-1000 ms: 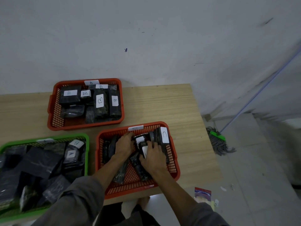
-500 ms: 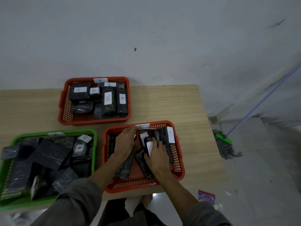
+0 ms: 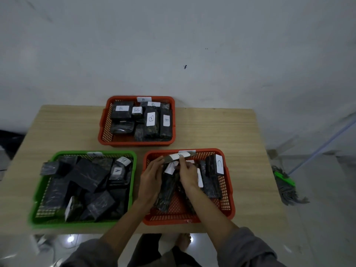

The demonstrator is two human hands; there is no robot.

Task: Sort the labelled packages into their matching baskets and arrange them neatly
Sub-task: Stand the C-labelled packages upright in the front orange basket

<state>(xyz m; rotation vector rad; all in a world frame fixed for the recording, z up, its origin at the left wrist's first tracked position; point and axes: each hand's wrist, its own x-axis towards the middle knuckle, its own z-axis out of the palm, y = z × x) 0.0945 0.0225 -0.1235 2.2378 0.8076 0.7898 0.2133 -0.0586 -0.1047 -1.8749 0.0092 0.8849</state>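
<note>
Both my hands are inside the near red basket (image 3: 229, 205), which holds several dark wrapped packages with C labels. My left hand (image 3: 150, 180) and my right hand (image 3: 187, 175) together pinch a flat dark package with a white label (image 3: 180, 156), raised near the basket's far rim. An upright C package (image 3: 214, 164) leans at the right. The far red basket (image 3: 103, 132) holds neat B packages. The green basket (image 3: 41, 191) at the left is piled with mixed dark packages, among them a B-labelled package (image 3: 123, 160) and an A-labelled package (image 3: 117, 171).
The baskets sit on a wooden table (image 3: 221, 130) against a white wall. A mop (image 3: 285, 182) lies on the floor to the right. My feet and tiled floor show below the table's near edge.
The camera has swung left, so the baskets sit further right in view. My hands have lifted a flat labelled package up toward the near red basket's far rim.
</note>
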